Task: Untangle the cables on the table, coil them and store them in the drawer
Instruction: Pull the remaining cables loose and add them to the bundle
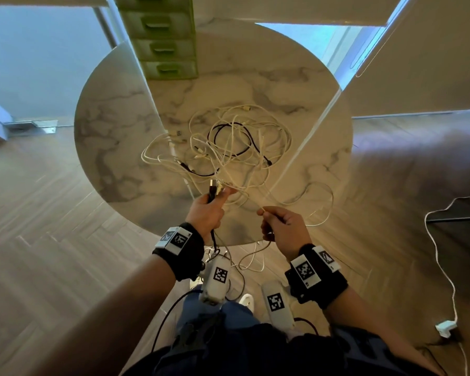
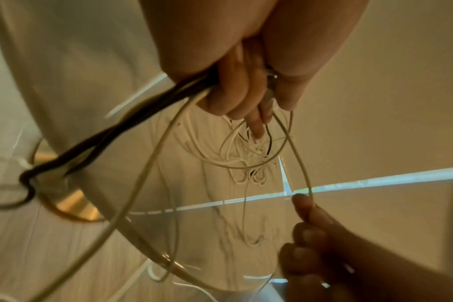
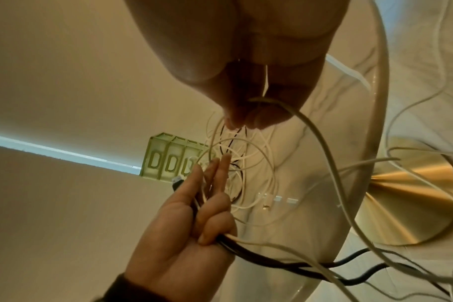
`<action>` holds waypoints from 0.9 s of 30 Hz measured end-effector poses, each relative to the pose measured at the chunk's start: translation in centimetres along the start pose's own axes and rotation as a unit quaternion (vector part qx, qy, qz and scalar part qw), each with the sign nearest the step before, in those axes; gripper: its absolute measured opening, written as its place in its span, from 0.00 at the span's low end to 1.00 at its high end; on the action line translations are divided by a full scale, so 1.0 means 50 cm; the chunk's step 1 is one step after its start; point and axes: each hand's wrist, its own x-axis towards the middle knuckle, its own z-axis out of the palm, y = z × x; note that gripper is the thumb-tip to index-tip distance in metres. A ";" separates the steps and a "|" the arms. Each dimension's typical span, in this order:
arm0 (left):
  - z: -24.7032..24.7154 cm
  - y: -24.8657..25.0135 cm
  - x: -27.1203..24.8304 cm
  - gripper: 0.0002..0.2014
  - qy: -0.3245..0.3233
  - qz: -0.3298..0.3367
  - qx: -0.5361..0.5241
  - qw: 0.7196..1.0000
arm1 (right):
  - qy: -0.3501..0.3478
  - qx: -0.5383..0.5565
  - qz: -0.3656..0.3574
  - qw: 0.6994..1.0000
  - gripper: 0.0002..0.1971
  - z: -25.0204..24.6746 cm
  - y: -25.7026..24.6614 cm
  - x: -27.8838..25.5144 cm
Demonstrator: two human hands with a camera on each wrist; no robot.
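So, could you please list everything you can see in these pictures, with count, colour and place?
round marble-patterned table: one, white with grey veins, centre, on a brass-coloured base.
tangled thin white cables: several, count unclear, heaped mid-table, some hanging over the near edge.
thin black cable: at least one, looped within the heap.
green plastic drawer unit: one, drawers shut, far edge of table.
white charger and cord: one, on the wooden floor at right.
left hand: grips black and white cables with plug ends sticking up.
right hand: pinches one white cable.
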 end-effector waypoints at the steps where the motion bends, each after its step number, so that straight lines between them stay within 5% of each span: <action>1: 0.004 0.003 -0.001 0.11 -0.001 0.010 0.043 0.999 | 0.013 0.005 -0.003 1.000 0.09 -0.004 0.001 0.000; 6: 0.002 -0.014 0.001 0.13 -0.008 0.076 0.206 0.976 | 0.067 0.058 -0.029 0.996 0.07 -0.003 -0.007 0.022; 10: -0.005 -0.015 -0.001 0.08 0.061 0.071 0.134 0.987 | 0.118 0.093 -0.005 0.989 0.08 -0.017 0.003 0.053; 15: -0.010 -0.006 0.004 0.16 0.043 0.027 0.027 0.998 | 0.102 0.118 0.016 0.988 0.08 -0.017 0.019 0.058; 19: -0.017 -0.013 0.018 0.07 0.046 0.003 -0.046 0.998 | 0.089 0.145 0.015 0.985 0.07 -0.014 0.014 0.053; 27: -0.003 -0.006 0.025 0.06 0.019 -0.006 -0.049 0.999 | 0.000 -0.078 -0.038 0.996 0.08 0.009 0.012 0.048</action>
